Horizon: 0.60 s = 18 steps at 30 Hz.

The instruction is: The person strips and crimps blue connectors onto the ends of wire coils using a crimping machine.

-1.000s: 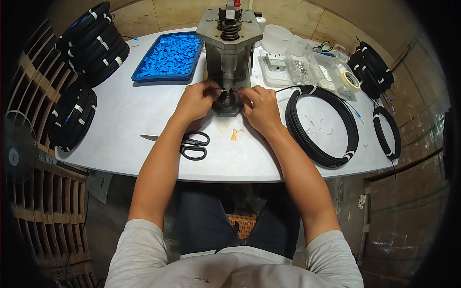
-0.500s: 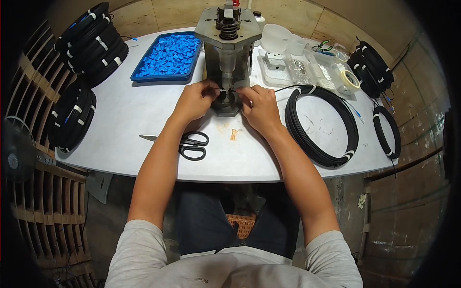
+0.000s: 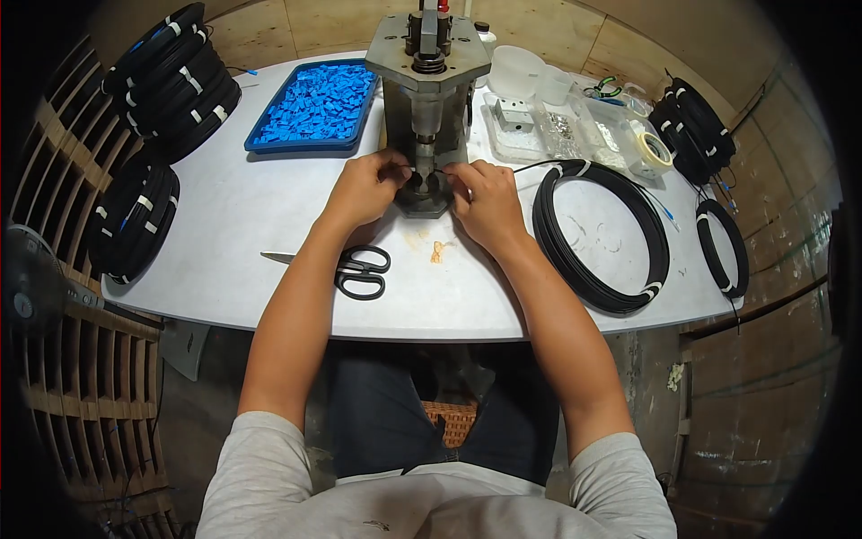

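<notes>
A metal bench press (image 3: 428, 63) stands at the back middle of the table, its ram (image 3: 426, 135) lowered toward the base. My left hand (image 3: 366, 189) is at the left of the die, thumb and fingers pinched on something small and dark that I cannot make out. On the other side, my right hand (image 3: 487, 196) pinches a thin black cable at the die. The cable emerges behind this hand and runs to a black cable coil (image 3: 661, 242) lying on the right. Fingers and press parts hide the exact contact under the ram.
Black-handled scissors (image 3: 361, 286) lie beside my left forearm. A blue tray (image 3: 254, 150) of small blue pieces is left of the press. Stacked coils (image 3: 184, 90) stand at far left. Clear boxes (image 3: 588, 135) and a tape roll (image 3: 654, 150) sit back right.
The press ram and its top part have shifted, with the ram now lower over the die. Both hands have stayed nearly in place.
</notes>
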Tool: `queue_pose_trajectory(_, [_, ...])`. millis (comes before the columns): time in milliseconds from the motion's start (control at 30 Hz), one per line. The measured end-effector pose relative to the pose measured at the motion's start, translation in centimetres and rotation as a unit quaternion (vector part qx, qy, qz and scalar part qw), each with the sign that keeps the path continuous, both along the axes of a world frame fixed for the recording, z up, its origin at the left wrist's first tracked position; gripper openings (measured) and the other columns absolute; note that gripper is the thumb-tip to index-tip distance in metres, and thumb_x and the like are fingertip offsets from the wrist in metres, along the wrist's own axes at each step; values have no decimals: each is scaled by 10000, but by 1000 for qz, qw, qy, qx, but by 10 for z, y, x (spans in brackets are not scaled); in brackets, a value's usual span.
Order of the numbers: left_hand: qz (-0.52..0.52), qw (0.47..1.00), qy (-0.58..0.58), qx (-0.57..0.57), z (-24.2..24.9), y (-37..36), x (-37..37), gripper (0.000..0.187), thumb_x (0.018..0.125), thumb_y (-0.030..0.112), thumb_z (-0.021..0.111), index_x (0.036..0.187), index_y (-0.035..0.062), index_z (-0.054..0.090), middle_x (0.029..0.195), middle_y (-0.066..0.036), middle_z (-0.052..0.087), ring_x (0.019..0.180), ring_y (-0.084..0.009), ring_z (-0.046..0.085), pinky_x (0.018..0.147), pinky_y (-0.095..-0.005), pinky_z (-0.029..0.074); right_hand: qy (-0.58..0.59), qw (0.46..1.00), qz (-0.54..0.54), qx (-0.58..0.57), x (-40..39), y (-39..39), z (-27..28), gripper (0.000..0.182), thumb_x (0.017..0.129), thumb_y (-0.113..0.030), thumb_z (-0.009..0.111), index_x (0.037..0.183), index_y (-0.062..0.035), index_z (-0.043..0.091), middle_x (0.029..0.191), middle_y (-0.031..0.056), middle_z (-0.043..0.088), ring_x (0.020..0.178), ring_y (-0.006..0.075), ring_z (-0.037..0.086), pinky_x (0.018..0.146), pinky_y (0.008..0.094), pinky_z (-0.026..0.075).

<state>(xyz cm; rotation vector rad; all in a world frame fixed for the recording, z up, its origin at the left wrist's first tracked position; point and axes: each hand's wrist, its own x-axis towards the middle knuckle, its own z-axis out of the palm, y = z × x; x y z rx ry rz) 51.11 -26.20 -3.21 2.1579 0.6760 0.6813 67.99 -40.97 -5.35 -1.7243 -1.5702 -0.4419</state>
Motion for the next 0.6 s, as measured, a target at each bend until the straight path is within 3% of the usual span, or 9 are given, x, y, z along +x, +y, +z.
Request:
queue_pose_trajectory(467, [-3,1000,-13,2,-2,1,0,189,921,125,690,1068,16,739,874,-161,750,787,-233,715,778,-334,546,-25,998,-55,3,-3,-2,3,96,875,-141,720,970,-143,726,897,16,702,975,239,604,979,454,349])
queue_pose_trajectory(600, [-5,1000,-1,5,-2,2,0,202,932,123,681,1075,-17,710,892,-135,748,812,-195,705,784,-325,536,-26,998,-52,10,-1,-2,2,83,901,-171,709,964,-121,727,904,40,691,986,252,608,971,467,347])
